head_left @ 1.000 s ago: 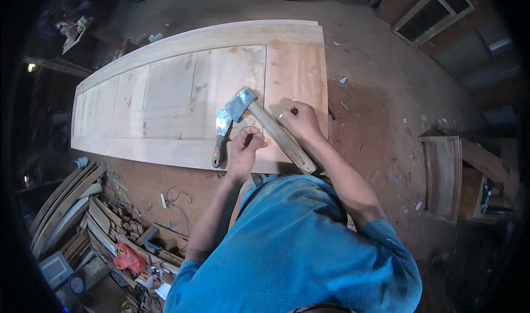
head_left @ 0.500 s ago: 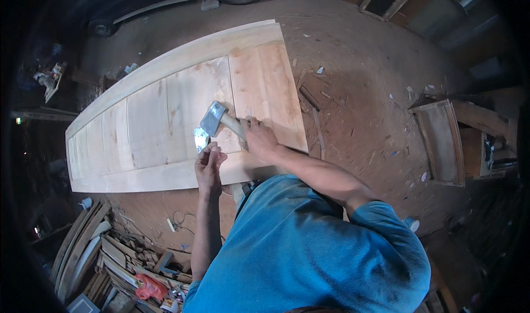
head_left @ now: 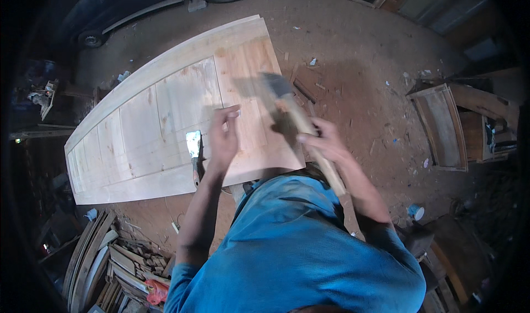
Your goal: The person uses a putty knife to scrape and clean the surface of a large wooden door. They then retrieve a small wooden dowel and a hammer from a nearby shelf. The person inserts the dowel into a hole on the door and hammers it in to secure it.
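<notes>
One wooden panel [head_left: 132, 130], leftmost; red plastic bag [head_left: 157, 292] by scrap wood [head_left: 126, 260], contents hidden. Scraper [head_left: 193, 143] on panel, blade away from person. Left hand [head_left: 223, 141] over panel, fingertips bunched; can't tell if pinching anything. Blurred hatchet [head_left: 298, 115] in air over panel's right end, head far-left of right grip, long axis slanting near-right to handle butt. Right hand [head_left: 328, 139] wraps handle around middle. Blue cup-like container [head_left: 415, 212] on floor, inside unclear.

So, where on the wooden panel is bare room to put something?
Left of the scraper, the wooden panel lies bare to its left end; also beyond the left hand, toward the back edge. Crowded: the right end, near the hatchet in the right hand.
</notes>
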`<state>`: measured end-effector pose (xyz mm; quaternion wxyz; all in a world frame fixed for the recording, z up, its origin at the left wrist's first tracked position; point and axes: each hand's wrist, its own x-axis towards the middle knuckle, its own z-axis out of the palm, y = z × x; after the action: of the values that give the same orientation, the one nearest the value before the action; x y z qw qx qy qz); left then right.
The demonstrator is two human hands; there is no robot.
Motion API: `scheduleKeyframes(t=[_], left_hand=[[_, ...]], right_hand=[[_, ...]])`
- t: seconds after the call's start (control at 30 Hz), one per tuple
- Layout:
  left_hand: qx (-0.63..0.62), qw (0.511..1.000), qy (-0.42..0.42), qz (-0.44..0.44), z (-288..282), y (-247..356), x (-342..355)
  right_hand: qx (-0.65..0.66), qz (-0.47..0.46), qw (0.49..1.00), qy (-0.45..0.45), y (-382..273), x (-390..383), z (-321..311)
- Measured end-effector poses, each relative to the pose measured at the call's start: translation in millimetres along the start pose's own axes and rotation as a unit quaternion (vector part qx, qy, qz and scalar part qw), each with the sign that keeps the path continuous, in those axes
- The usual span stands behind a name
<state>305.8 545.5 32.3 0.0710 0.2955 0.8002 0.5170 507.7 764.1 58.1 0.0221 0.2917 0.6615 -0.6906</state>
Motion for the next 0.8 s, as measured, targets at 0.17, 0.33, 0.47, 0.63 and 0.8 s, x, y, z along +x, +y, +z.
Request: scheduleKeyframes(t=[0.17, 0.33, 0.47, 0.63, 0.8], left_hand=[[0.156, 0.97, -0.136, 0.126, 70.5, -26.0, 25.7], [0.278, 0.918, -0.159, 0.234, 97.2, -39.5, 46.1], [0.299, 0.9, -0.179, 0.263, 96.4, -45.0, 51.7], [0.339, 0.871, -0.168, 0.313, 103.2, -54.3, 56.4], [0.32, 0.892, -0.182, 0.262, 108.3, -50.8, 70.8]], right_hand=[[0.086, -0.068, 0.992, 0.068, 28.8, -63.0, -64.7], [0.123, 0.066, 0.958, 0.252, 83.6, -100.8, -82.2], [0.167, 0.153, 0.918, 0.325, 134.5, -112.5, -84.1], [0.253, 0.215, 0.881, 0.336, 163.1, -110.4, -69.7], [0.241, 0.216, 0.896, 0.304, 187.3, -95.7, -68.5]])
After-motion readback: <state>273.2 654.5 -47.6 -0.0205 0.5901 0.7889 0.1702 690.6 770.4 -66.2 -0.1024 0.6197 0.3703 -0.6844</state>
